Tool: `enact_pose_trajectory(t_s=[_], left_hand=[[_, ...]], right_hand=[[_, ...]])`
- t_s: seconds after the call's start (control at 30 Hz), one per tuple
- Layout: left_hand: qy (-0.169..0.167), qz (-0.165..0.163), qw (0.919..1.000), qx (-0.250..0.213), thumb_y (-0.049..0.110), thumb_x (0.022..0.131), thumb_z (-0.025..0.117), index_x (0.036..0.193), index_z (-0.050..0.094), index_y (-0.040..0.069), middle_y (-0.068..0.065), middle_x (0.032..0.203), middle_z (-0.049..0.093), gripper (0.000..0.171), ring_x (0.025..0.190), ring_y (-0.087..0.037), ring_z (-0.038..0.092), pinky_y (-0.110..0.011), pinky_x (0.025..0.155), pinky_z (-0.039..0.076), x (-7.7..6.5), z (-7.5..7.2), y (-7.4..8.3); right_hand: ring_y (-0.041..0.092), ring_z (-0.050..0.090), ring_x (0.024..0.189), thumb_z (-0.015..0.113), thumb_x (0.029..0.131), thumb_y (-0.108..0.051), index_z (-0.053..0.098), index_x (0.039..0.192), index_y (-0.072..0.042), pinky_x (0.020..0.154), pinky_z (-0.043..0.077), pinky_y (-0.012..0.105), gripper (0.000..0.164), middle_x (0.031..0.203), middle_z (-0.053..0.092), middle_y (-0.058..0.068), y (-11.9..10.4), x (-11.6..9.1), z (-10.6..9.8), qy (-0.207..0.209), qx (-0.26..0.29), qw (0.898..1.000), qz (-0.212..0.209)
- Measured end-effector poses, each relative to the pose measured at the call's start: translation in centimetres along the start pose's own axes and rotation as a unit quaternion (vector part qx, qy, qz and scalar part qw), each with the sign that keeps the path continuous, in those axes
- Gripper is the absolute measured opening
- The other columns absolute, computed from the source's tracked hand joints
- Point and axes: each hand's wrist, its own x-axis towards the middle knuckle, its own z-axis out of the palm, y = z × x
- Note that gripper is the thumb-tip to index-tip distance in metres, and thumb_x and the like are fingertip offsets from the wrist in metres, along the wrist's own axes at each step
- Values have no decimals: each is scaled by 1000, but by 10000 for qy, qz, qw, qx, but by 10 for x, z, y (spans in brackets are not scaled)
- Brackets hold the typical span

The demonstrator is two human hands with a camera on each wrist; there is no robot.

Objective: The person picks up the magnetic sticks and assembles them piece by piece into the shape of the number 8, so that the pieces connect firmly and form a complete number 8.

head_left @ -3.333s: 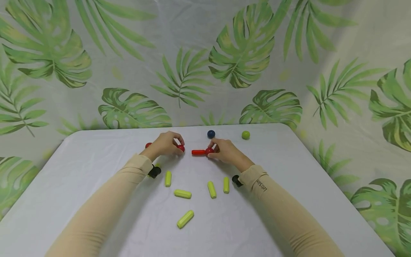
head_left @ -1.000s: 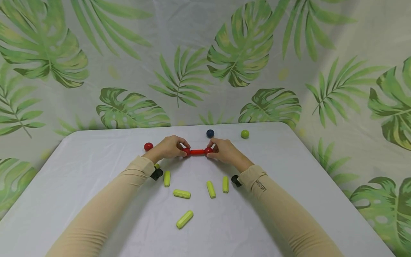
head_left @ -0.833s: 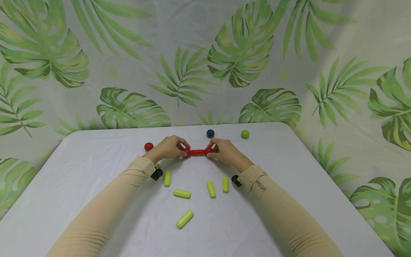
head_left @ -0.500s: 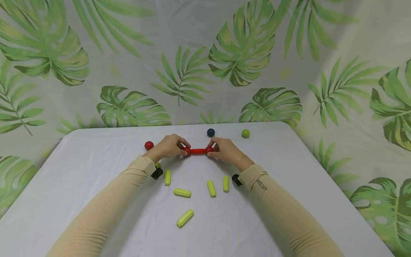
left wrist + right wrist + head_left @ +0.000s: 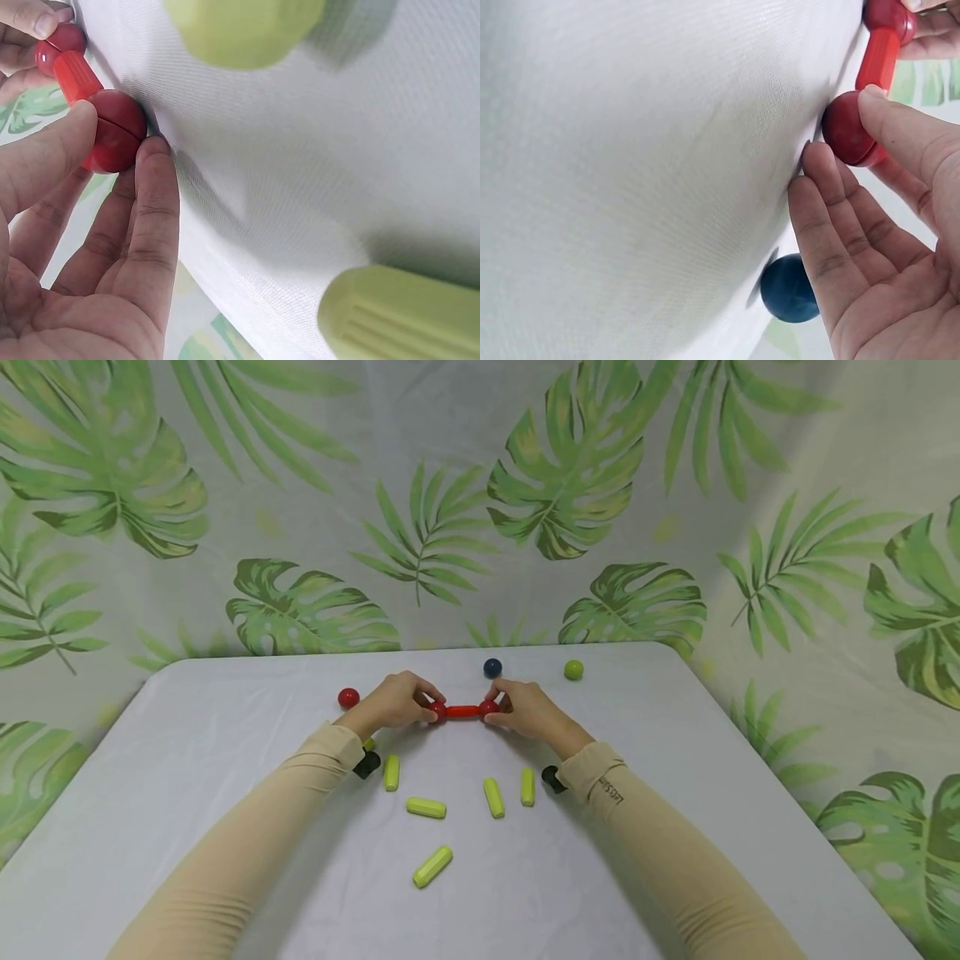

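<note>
A bright red ridged rod (image 5: 462, 712) lies level between two darker red balls and meets one at each end. With thumb and fingertips my left hand (image 5: 397, 700) pinches the left ball (image 5: 120, 131). My right hand (image 5: 528, 712) pinches the right ball (image 5: 847, 127) the same way. Both balls carry a seam line, and fingers partly cover them in the head view. Just beyond the right hand sits a dark blue ball (image 5: 492, 668). Another red ball (image 5: 348, 697) rests left of the left wrist.
Several yellow-green rods, among them one at the front (image 5: 432, 867) and one near the middle (image 5: 426, 807), lie scattered on the white table (image 5: 637, 877). A green ball (image 5: 573, 670) stands at the back right. Behind hangs a leaf-print cloth (image 5: 420, 560).
Since the earliest frame my left hand has brought its red ball rightwards against the rod's left end. Over the last second both hands stay almost still.
</note>
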Motion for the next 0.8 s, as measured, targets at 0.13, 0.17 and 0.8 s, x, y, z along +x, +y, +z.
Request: enact_pose_trajectory(t_s=[0.13, 0.17, 0.8], left_hand=[[0, 12, 10000, 8, 14, 99, 78, 130, 78, 10, -15, 123, 79, 31, 106, -24, 71, -34, 90, 56, 0, 0, 0], [4, 7, 10000, 5, 14, 99, 78, 130, 78, 10, -15, 123, 79, 31, 106, -24, 71, -34, 91, 56, -1, 0, 0], [-21, -89, 9999, -45, 16, 99, 78, 131, 77, 12, -15, 125, 77, 32, 108, -25, 69, -32, 87, 54, -3, -1, 2]], right_hand=[[21, 65, 90, 78, 101, -25, 65, 130, -14, 81, 56, 29, 34, 110, 75, 10, -1, -1, -2, -70, 85, 9999, 44], [21, 65, 89, 78, 101, -25, 65, 131, -14, 80, 56, 28, 35, 111, 75, 10, 0, -1, -2, -102, 138, 9998, 56], [19, 66, 81, 75, 102, -34, 62, 142, -11, 74, 53, 29, 48, 97, 74, 8, 23, -46, -25, -754, 516, 9957, 184]])
